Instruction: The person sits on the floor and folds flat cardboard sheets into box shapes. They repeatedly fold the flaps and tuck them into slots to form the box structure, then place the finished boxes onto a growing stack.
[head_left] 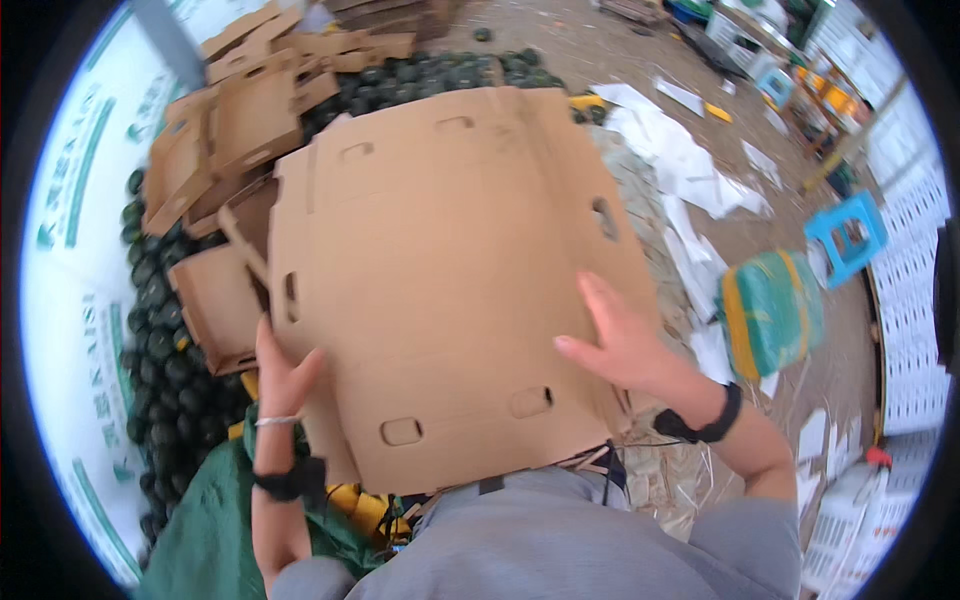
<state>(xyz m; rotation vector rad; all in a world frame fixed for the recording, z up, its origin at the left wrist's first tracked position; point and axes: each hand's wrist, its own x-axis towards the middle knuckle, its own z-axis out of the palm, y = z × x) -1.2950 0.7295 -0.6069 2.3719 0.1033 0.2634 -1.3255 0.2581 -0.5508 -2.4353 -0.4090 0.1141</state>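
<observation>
A large flat brown cardboard sheet (450, 270) with handle cut-outs and crease lines lies in front of my body. My left hand (285, 375) is at its left edge, thumb and index finger apart, the thumb tip over the board. The other left fingers are partly hidden. Over the right part of the sheet, my right hand (635, 345) has its thumb and index finger stretched out and spread. I see nothing gripped in either hand. Each wrist wears a black band.
Folded open cardboard trays (255, 120) are stacked at the back left. Dark green round fruits (165, 350) are heaped along the left wall and behind the sheet. On the right are white paper scraps (660, 150), a green wrapped bundle (770, 315) and a blue stool (848, 238).
</observation>
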